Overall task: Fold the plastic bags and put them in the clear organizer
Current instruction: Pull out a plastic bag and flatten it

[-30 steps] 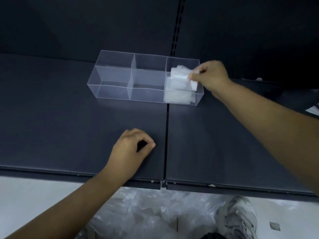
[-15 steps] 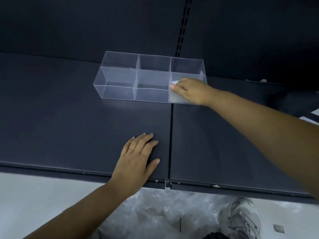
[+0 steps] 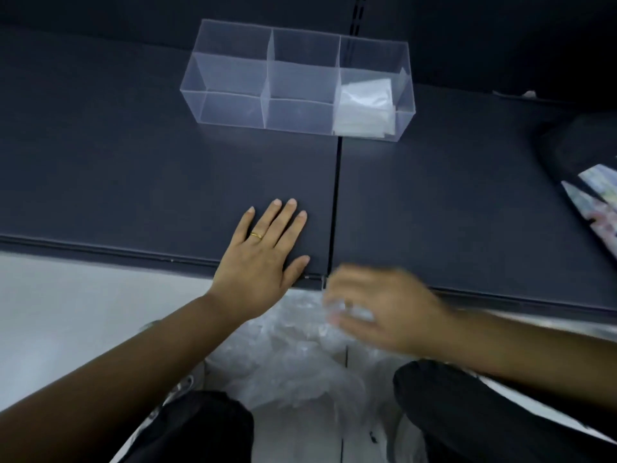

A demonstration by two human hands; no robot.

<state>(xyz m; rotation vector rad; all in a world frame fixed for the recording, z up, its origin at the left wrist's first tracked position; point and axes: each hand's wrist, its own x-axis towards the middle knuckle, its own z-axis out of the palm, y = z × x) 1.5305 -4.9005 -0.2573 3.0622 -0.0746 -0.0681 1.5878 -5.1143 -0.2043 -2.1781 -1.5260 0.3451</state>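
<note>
The clear organizer (image 3: 233, 55) has three compartments and stands at the back of the dark shelf (image 3: 133, 162). Folded white plastic bags (image 3: 365, 105) lie in its right compartment; the other two hold nothing. My left hand (image 3: 263, 259) rests flat on the shelf near its front edge, fingers straight, a ring on one finger. My right hand (image 3: 384, 309) is blurred, just below the shelf edge and over a heap of loose clear plastic bags (image 3: 293, 369) on the floor. Its fingers are curved down toward the heap; whether they hold a bag is unclear.
A seam (image 3: 335, 195) splits the shelf down the middle. A dark object with patterned paper (image 3: 597, 202) lies at the shelf's right edge. My knees in dark trousers (image 3: 200, 429) flank the heap. The pale floor (image 3: 66, 312) shows at left.
My right hand left the organizer's right compartment, leaving the folded bag inside, and dropped down to the heap of bags. My left hand stayed flat on the shelf. The view tilted downward.
</note>
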